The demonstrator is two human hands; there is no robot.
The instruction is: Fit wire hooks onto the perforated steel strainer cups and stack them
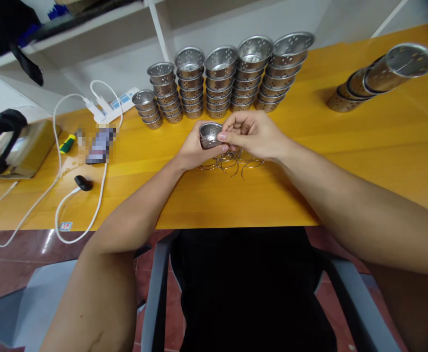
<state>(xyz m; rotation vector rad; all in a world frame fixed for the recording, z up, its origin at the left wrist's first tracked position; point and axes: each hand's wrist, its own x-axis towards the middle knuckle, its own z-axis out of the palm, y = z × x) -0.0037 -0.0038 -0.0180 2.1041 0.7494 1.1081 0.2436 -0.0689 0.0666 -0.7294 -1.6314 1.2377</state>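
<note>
A small perforated metal cup (211, 131) is in my left hand (192, 149), its mouth facing up and the fingers and thumb wrapped around its side. At the cup's right rim, my right hand (248, 132) is closed in a pinch. Whatever lies between those fingertips is too small or too hidden to make out. Several thin curved metal wires (241, 166) lie in a loose heap on the table just below both hands.
Stacks of perforated metal cups (219, 83) stand in a row behind my hands. Another stack (368, 80) leans at the right. To the left are a power strip (120, 103), white cables (102, 195), a phone (100, 145), a screwdriver (67, 143) and a black mouse-like object (83, 183).
</note>
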